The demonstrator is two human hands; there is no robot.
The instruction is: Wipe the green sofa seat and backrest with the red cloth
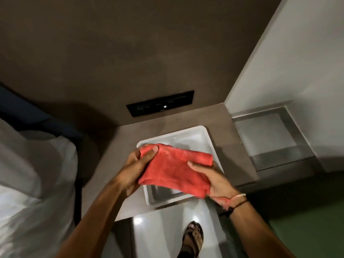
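The red cloth [173,168] is folded and held in the air over a white tray [210,138]. My left hand [134,168] pinches its upper left corner with thumb on top. My right hand [216,181] grips its right edge, and a loose end of cloth hangs by the wrist. A dark green surface [305,233], a corner of the green sofa, shows at the bottom right, below and right of my right forearm. Most of the sofa is out of view.
The tray sits on a brown bedside ledge [104,183] under a black switch panel [160,103] on the brown wall. A bed with white pillow and sheets [33,179] lies left. A white wall and grey niche [270,138] stand right. My sandalled foot [191,239] is on glossy floor.
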